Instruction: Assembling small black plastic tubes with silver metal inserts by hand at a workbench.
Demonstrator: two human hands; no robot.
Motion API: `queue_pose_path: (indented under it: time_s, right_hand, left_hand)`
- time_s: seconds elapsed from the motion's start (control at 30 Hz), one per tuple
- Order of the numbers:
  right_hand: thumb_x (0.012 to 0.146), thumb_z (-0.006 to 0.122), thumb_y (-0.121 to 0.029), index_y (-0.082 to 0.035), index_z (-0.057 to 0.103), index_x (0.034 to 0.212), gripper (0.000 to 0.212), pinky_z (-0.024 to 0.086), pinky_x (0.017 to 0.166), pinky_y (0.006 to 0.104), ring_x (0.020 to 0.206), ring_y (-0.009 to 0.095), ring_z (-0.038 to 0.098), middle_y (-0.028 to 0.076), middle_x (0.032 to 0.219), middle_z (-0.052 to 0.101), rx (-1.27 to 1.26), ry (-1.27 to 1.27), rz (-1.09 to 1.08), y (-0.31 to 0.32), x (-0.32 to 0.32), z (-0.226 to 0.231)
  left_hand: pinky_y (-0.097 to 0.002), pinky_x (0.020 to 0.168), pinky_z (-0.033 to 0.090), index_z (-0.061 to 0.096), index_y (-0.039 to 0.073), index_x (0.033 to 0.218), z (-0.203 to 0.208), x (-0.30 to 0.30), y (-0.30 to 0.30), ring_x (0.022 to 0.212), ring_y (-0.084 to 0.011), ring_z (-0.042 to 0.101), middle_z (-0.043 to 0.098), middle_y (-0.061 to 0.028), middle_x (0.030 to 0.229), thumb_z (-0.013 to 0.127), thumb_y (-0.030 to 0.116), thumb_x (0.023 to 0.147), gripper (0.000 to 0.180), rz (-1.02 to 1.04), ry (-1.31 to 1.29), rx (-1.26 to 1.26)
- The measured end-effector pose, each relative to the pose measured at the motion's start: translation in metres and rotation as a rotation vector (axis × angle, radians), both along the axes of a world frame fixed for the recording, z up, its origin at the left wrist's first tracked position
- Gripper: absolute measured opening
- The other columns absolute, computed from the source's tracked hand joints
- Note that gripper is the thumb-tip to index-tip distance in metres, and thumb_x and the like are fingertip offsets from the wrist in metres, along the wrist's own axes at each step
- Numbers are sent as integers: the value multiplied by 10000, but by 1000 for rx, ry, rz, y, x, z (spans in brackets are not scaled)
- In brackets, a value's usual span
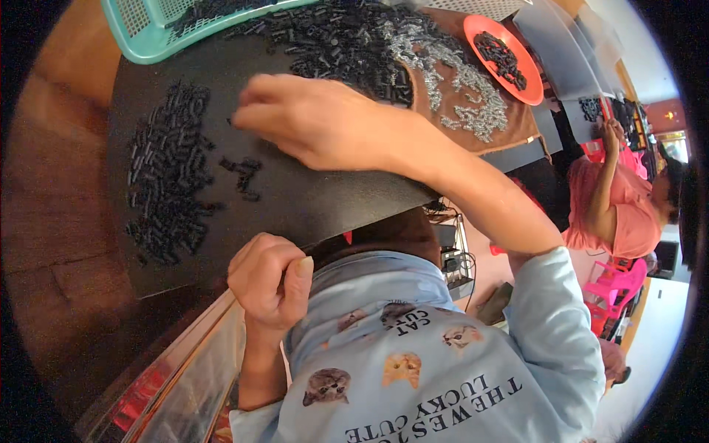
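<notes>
My right hand [314, 122] hovers over the dark table with its fingers drawn together, slightly blurred. A dark bit shows at its fingertips, too small to name. Below and left of it lies a little cluster of small black cylindrical pieces [242, 176]. A larger pile of the same black pieces [168, 173] spreads along the table's left part. My left hand [269, 280] is curled closed at the near table edge, thumb uppermost. Whatever its fingers may hold is hidden.
Beyond my right hand lies a big heap of black pieces [336, 44]. Silvery metal parts [478, 100] lie on a brown cloth [517, 129]. A green basket [148, 48] and an orange dish [533, 90] with black pieces stand farther back. Another person [617, 210] sits at right.
</notes>
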State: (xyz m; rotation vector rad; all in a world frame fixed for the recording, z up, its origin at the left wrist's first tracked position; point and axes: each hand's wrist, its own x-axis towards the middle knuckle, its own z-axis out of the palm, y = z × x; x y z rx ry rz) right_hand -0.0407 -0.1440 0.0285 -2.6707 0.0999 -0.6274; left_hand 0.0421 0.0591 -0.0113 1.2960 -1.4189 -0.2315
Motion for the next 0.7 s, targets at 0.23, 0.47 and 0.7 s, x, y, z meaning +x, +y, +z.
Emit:
queue_pose_path:
  time_s: [0.23, 0.47, 0.7]
  right_hand:
    - [812, 608, -84, -40, 596, 1044, 236, 519, 785, 421, 948, 329, 593, 123, 992, 564, -240, 143, 36, -19, 38, -14]
    - [797, 635, -58, -17, 559, 1113, 327, 503, 712, 405, 832, 309, 602, 126, 952, 569, -29, -5, 61, -2, 6, -7]
    - [790, 708, -70, 4, 467, 1337, 602, 511, 677, 309, 721, 175, 572, 70, 1009, 666, 336, -125, 10, 45, -63, 21]
  left_hand:
    - [-335, 526, 437, 557, 5, 721, -3, -3, -2, 548, -262, 546, 554, -114, 653, 647, 53, 811, 136, 4, 23, -2]
    - [-322, 532, 438, 565, -8, 748, 0, 0, 1, 566, -237, 552, 562, -121, 672, 631, 52, 846, 133, 29, -14, -6]
    - [-233, 557, 411, 586, -14, 920, 15, -22, 7, 616, -102, 502, 598, -68, 767, 556, 143, 973, 168, 46, 745, 172]
